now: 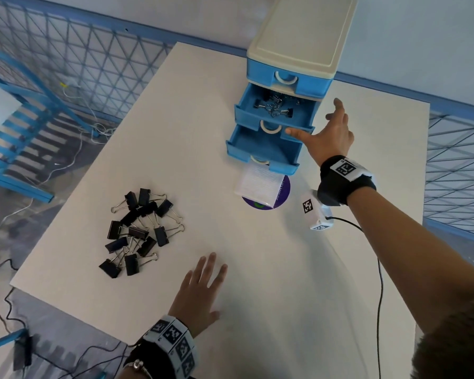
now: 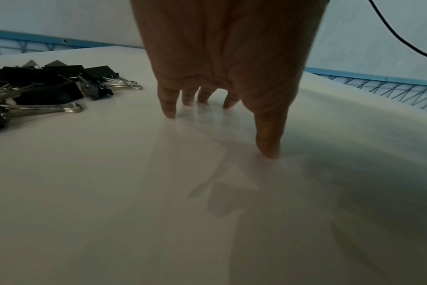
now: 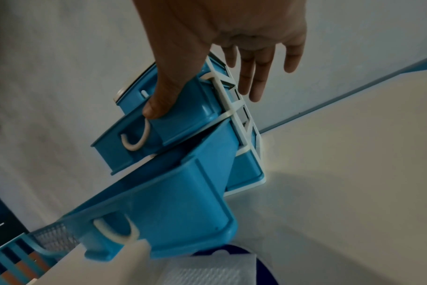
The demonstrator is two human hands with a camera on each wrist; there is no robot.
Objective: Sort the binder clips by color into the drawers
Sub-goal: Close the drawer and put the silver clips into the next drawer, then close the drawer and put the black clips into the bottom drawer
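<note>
A small drawer unit (image 1: 301, 31) with blue drawers and a cream top stands at the table's far side. Its top drawer (image 1: 288, 77) is closed. The middle drawer (image 1: 271, 116) is pulled out and holds several black binder clips (image 1: 275, 105). The bottom drawer (image 1: 260, 149) is also out and looks empty. My right hand (image 1: 329, 132) is spread, its thumb (image 3: 159, 104) pressing the middle drawer's front right corner, fingers straight beside the unit. A pile of black binder clips (image 1: 140, 231) (image 2: 44, 86) lies at the left. My left hand (image 1: 200, 291) (image 2: 222, 96) rests flat on the table, holding nothing.
A white mesh packet (image 1: 259, 184) lies on a purple disc (image 1: 281, 198) just in front of the bottom drawer. The white table (image 1: 257, 269) has a blue railing with wire mesh (image 1: 80, 64) behind it and blue furniture at the left. A black cable (image 1: 379, 296) trails from my right wrist.
</note>
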